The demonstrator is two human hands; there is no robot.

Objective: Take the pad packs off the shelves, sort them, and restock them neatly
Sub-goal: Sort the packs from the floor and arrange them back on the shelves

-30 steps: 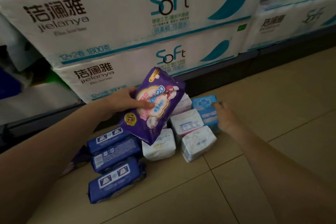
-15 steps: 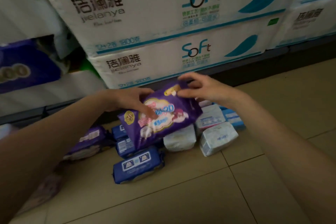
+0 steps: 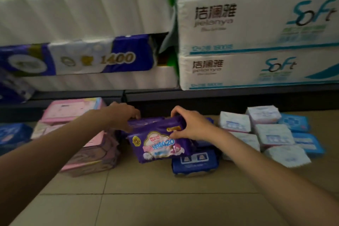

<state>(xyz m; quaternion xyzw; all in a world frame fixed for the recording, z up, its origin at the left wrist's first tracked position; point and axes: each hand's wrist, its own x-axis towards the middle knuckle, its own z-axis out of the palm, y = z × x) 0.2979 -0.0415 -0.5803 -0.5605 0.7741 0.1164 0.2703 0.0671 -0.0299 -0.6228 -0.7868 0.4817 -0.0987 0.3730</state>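
Note:
A purple pad pack (image 3: 159, 145) marked 420 is held low over the floor, just in front of the shelf base. My left hand (image 3: 126, 115) grips its upper left edge and my right hand (image 3: 190, 126) pinches its upper right corner. It leans on dark blue pad packs (image 3: 195, 161) lying on the tiles. Pink pad packs (image 3: 73, 110) are stacked to the left. White pad packs (image 3: 271, 134) and light blue pad packs (image 3: 300, 134) sit in a cluster to the right.
The bottom shelf (image 3: 220, 95) holds large white tissue bundles (image 3: 256, 42) on the right and toilet roll packs (image 3: 82, 58) on the left. A blue pack (image 3: 12, 134) lies at the far left. Beige floor tiles (image 3: 165, 207) spread in front.
The view has swung left, bringing the pink packs into sight. Both hands have carried the purple pack down and leftwards, next to the pink stack.

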